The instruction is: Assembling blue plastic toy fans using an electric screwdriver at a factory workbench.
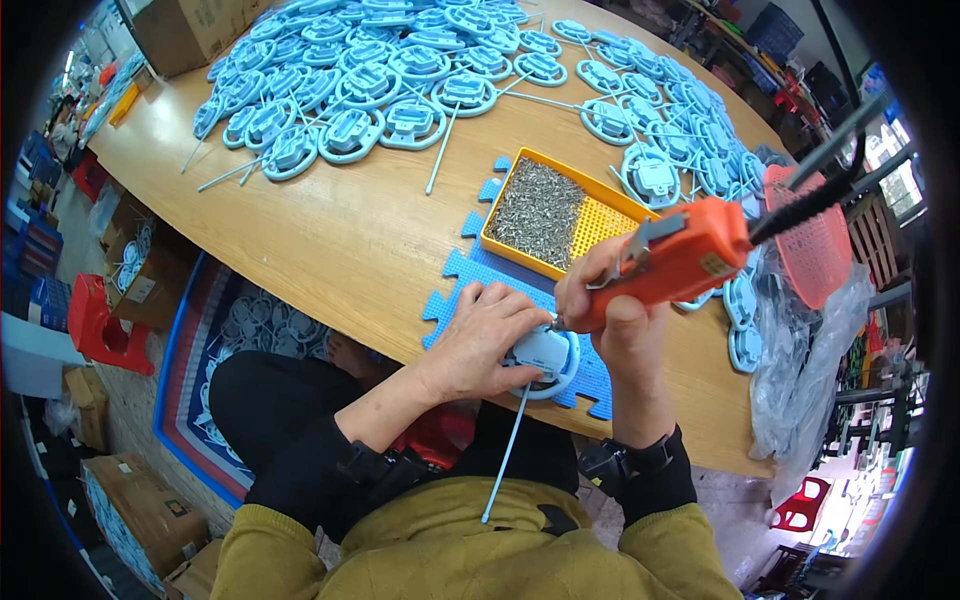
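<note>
My right hand (622, 300) is wrapped round a red electric screwdriver (675, 262), whose tip points down at the near rim of the table. Under that tip lies a light-blue round plastic part (545, 352) with a raised middle and a thin stem (508, 455) that sticks out toward my lap. My left hand (482, 340) grips this part from its left side, thumb near the stem and fingers over the top. The part rests on a blue foam mat (592, 378). Just beyond my hands sits a yellow tray (612, 222) holding a heap of small metal screws (540, 208).
Piles of similar light-blue parts (365, 85) cover the far table, with more (690, 130) at the right. A pink basket (808, 235) and clear plastic bags (800, 370) sit at the right edge. Lower left are a red stool (105, 325) and a cardboard box (145, 510).
</note>
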`<state>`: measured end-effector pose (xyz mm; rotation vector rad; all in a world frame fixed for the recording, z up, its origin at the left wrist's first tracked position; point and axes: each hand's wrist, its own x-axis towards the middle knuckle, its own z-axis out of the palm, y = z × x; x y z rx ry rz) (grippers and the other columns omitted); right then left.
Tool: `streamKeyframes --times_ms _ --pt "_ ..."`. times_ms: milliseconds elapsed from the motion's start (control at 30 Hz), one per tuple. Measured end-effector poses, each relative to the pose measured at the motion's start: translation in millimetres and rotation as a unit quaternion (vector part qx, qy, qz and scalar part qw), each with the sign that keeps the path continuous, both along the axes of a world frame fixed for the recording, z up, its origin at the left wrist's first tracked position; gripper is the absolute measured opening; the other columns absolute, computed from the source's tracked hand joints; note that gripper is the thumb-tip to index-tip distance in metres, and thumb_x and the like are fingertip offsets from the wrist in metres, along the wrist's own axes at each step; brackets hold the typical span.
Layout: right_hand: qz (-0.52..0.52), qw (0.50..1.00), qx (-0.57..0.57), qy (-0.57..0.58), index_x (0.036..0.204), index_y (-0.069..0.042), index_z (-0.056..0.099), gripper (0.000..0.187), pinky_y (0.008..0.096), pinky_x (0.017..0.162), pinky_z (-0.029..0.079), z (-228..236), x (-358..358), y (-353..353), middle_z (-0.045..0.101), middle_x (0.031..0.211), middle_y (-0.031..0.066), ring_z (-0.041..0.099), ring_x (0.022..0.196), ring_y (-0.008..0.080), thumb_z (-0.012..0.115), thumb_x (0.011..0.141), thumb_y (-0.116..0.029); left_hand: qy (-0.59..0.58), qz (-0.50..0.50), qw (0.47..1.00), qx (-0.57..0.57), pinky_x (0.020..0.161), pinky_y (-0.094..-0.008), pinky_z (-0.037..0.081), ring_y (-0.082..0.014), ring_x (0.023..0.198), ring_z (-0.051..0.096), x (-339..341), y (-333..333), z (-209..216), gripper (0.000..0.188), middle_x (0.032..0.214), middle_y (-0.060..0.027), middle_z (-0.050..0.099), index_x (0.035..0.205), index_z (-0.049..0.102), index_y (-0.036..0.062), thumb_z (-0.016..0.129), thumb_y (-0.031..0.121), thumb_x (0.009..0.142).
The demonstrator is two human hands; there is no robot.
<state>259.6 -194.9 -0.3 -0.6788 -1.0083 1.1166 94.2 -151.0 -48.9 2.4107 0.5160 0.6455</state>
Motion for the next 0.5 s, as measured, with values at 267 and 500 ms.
streamKeyframes --times_ms 267,500 --pt "-0.103 0.981 0.127 -0.108 0.094 -0.005 0.05 0.071 0.0275 0.046 0.041 38.9 40.7 -10.1 0.05 0.06 0.0016 0.049 0.049 0.0139 0.056 0.07 -0.072 0.004 0.16 0.987 0.023 0.087 -0.0416 0.038 -0.0317 0.099 0.051 -49.9 -3.1 25.3 0.057 0.103 -0.0124 0.056 0.11 0.056 0.0055 0.079 0.024 0.062" --pt "-0.242 0.957 0.155 -0.026 0.098 -0.006 0.052 0.053 0.0303 0.058 0.042 29.4 120.0 33.2 0.052 0.068 0.003 0.05 0.06 0.0151 0.067 0.078 -0.053 -0.147 0.513 0.836 -0.13 0.081 -0.025 0.046 -0.0135 0.095 0.056 -283.7 -15.9 29.2 0.043 0.118 -0.0098 0.054 0.129 0.044 0.0003 0.058 0.008 0.089"
